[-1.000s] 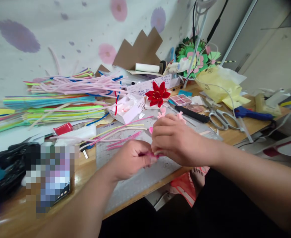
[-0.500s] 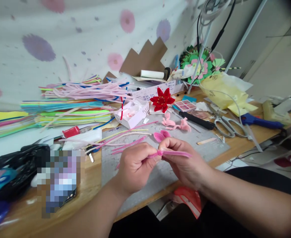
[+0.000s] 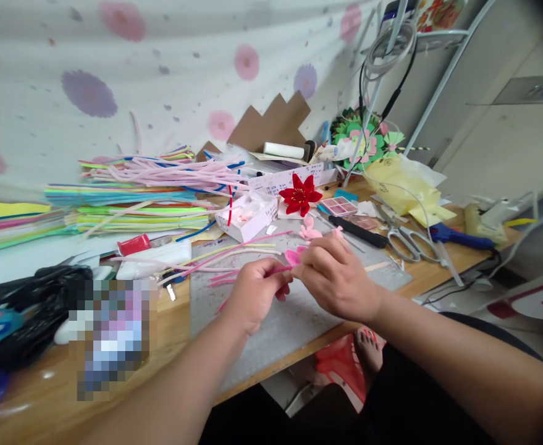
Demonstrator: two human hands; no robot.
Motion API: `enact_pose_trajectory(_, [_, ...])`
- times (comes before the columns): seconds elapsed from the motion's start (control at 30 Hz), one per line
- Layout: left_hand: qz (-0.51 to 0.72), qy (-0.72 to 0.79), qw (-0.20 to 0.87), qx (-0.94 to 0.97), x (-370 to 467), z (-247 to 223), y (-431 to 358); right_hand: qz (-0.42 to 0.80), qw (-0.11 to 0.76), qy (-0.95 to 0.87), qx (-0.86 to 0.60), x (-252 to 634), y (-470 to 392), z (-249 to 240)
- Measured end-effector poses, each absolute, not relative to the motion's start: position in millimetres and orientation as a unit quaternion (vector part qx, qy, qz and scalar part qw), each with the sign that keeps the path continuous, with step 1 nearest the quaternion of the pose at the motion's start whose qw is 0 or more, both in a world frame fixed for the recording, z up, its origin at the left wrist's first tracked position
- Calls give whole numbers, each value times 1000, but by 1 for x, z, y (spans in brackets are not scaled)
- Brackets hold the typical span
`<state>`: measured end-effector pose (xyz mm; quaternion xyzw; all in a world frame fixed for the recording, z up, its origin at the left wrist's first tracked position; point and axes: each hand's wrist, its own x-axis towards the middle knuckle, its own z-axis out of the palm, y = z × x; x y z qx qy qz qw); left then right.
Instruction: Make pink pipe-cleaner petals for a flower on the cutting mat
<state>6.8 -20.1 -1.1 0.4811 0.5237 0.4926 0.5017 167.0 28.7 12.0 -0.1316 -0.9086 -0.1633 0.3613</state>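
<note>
Over the grey cutting mat [image 3: 252,352], my left hand [image 3: 259,293] pinches pink pipe cleaners [image 3: 280,269] between thumb and fingers. My right hand [image 3: 331,275] is closed at their other end, almost touching the left; its fingers curl inward and hide most of what they grip. Just behind the hands lie pink coiled petals [image 3: 293,256], partly covered by the right hand. Loose pink and cream pipe cleaners [image 3: 225,279] rest on the mat to the left. A light pink twisted piece [image 3: 309,227] and a red pipe-cleaner flower [image 3: 300,194] are farther back.
Bundles of coloured pipe cleaners [image 3: 141,216] fill the back left. Scissors [image 3: 408,242], a black-handled tool [image 3: 359,231] and a blue-handled tool [image 3: 461,237] lie to the right. A small white box [image 3: 248,224] stands behind the mat. A black plastic bag [image 3: 34,309] sits at left.
My right hand has turned over, its knuckles now upward, and the pink ends formerly sticking out across it no longer show. My left hand has rotated slightly. The camera view has shifted.
</note>
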Motion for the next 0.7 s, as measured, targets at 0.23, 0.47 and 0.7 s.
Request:
enact_pose_trajectory(0.23, [316,558,510,573,-1,-4,-18,43,150,-985,-75,171,44,25])
enact_pose_trajectory(0.47, [190,453,291,821,-8,2,-17,499,85,-823,-257,171,44,8])
enact_pose_trajectory(0.7, [282,372,494,733,-7,7,-21,729,115,-652,-173,181,40,10])
